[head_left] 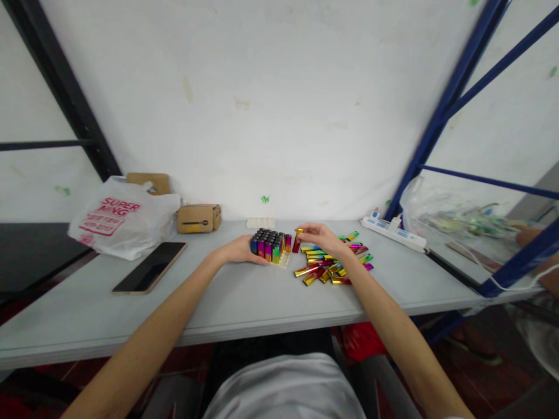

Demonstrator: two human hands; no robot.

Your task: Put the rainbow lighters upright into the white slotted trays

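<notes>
A small pale tray (283, 261) stands mid-table, packed with upright shiny tubes (268, 250) in purple, blue and green with dark tops. Some holes at its right end show bare. My left hand (238, 250) is wrapped round the tray's left side, thumb at the front; its other fingers are partly hidden. Just right of the tray, my right hand (321, 237) pinches one upright red-and-gold tube (297, 241), about lighter size, slightly above the tray's right end. Under and beside that hand lies a loose pile of similar metallic tubes (325, 270).
A pale strip-like tray (261, 223) lies by the wall. To the left are a phone (151, 267), a brown box (198, 219) and a white plastic bag (124, 218). A power strip (395, 233) sits at right, near a blue metal frame (437, 125).
</notes>
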